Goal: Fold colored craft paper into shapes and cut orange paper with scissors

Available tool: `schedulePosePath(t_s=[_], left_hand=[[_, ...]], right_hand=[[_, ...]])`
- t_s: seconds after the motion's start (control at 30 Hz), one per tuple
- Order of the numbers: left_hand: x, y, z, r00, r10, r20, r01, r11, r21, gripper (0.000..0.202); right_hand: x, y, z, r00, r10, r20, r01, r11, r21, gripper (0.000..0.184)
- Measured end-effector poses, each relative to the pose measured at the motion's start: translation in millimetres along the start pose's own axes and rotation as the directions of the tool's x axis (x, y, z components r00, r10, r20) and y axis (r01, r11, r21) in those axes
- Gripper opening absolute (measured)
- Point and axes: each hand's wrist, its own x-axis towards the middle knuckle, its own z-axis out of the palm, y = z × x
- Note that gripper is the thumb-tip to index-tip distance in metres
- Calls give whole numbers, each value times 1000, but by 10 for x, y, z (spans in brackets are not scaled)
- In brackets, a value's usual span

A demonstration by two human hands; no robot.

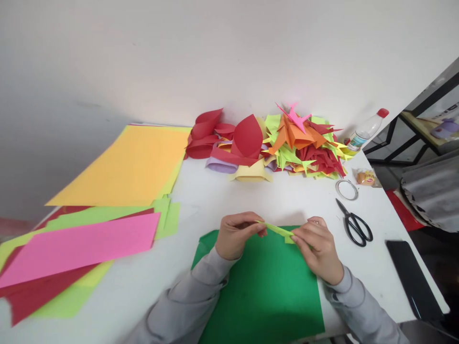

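A narrow folded piece of lime-green paper (278,230) is stretched between my two hands, above a dark green sheet (267,291) on the white table. My left hand (238,232) pinches its left end between thumb and fingers. At the other end, my right hand (317,246) grips it the same way, and a small flap of the paper hangs down beside the right thumb. Black-handled scissors (356,227) lie to the right of my right hand, with the blades pointing away from me.
Coloured paper strips, a pink one (82,246) uppermost, and a large orange sheet (125,165) cover the left side. Folded paper shapes (297,138) and red paper loops (247,138) are heaped by the wall. Tape (346,189), a wrapped snack (366,177), a bottle (366,131) and a phone (412,277) are rightward.
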Motion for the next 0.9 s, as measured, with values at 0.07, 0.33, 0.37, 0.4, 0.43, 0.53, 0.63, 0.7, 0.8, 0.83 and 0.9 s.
schedulePosePath(t_s=[0.07, 0.33, 0.37, 0.4, 0.43, 0.53, 0.63, 0.7, 0.8, 0.83, 0.9], left_hand=[[3, 2, -1, 1000, -3, 1, 3, 1000, -22, 18], [4, 33, 22, 999, -40, -16, 39, 998, -58, 20], [3, 37, 28, 999, -46, -17, 45, 997, -57, 20], [3, 40, 33, 999, -51, -19, 50, 997, -54, 20], [3, 42, 36, 998, -53, -21, 52, 997, -50, 20], [5, 37, 34, 998, -49, -30, 48, 998, -31, 20], [5, 25, 9, 999, -32, -39, 32, 999, -6, 19], [3, 17, -18, 999, -13, -40, 14, 1000, 14, 16], [1, 9, -51, 999, 17, -37, -16, 999, 36, 12], [2, 9, -55, 999, 24, -32, -23, 999, 36, 11], [7, 11, -53, 999, 29, -15, -28, 999, 24, 12]], right_hand=[[0, 3, -1, 1000, -1, -6, 1, 1000, -1, 13], [1, -1, -2, 1000, 1, -8, -1, 1000, -9, 15], [0, 1, -2, 1000, 0, -8, 0, 1000, -11, 15], [-1, 2, -1, 1000, -1, -9, 1, 1000, -13, 15], [-3, 4, 0, 1000, -1, -10, 1, 1000, -15, 15], [-8, 7, 2, 1000, -2, -13, 2, 1000, -25, 14], [-8, 3, 2, 1000, -10, -13, 10, 999, -34, 14], [-5, -2, 1, 1000, -14, -17, 13, 999, -42, 14], [-2, -8, -5, 1000, -20, -22, 19, 998, -53, 14], [-2, -7, -7, 1000, -21, -22, 20, 998, -56, 14], [-4, -3, -12, 999, -27, -23, 25, 997, -69, 14]])
